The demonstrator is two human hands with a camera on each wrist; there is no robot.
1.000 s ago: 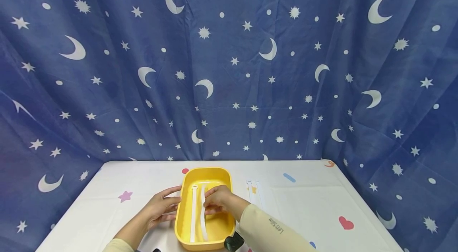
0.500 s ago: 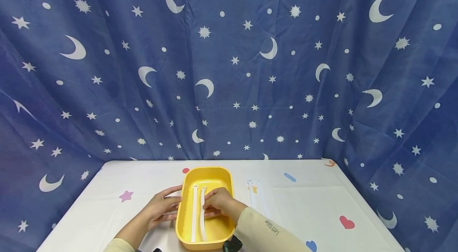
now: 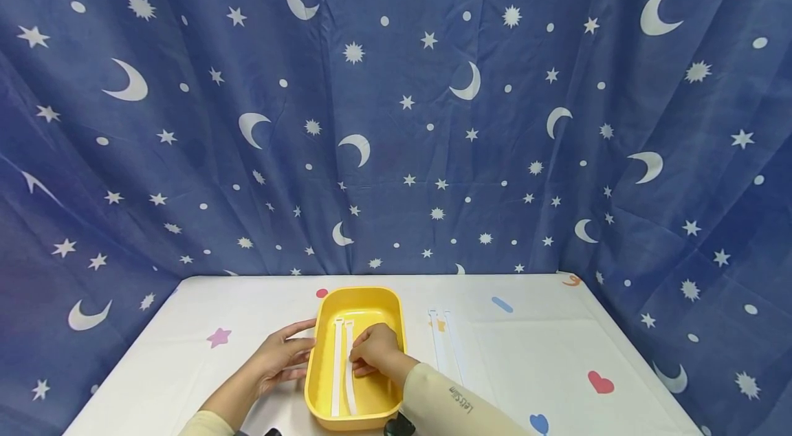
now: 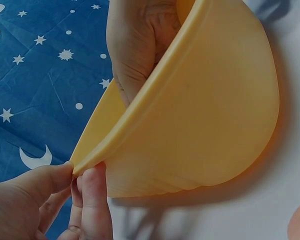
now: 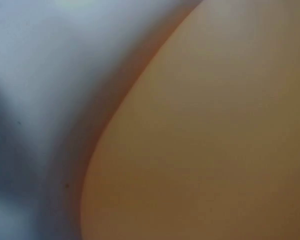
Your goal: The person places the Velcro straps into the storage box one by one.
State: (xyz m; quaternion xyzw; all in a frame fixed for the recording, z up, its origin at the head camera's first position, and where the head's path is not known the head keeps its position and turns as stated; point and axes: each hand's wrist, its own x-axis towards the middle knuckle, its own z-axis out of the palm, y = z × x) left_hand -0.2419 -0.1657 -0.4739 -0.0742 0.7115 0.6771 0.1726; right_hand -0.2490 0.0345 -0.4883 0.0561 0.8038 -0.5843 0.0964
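Note:
A yellow tub (image 3: 382,400) with rounded corners stands on the table. Inside it, a white cable tie (image 3: 337,371) lies lengthwise along the left side, its slotted head at the far end. Parallel to it on the right runs a second white cable tie (image 3: 350,393), slightly bowed. My right hand (image 3: 379,348) reaches into the tub and pinches this second tie near its middle. At the tub's left side, my left hand (image 3: 278,359) holds the rim, with the thumb and fingertips (image 4: 94,177) at its edge. The right wrist view shows only the blurred tub wall (image 5: 200,150).
Two more white strips, a cable tie (image 3: 436,340) and another beside it (image 3: 454,346), lie on the table right of the tub. A white cloth with coloured shapes (image 3: 526,353) covers the table. Behind hangs a blue curtain (image 3: 396,147) with moons and stars.
The second tie's far end, earlier turned edge-on, now lies flat in the tub with its slotted head showing. My right hand has shifted slightly left; my left hand stays at the rim.

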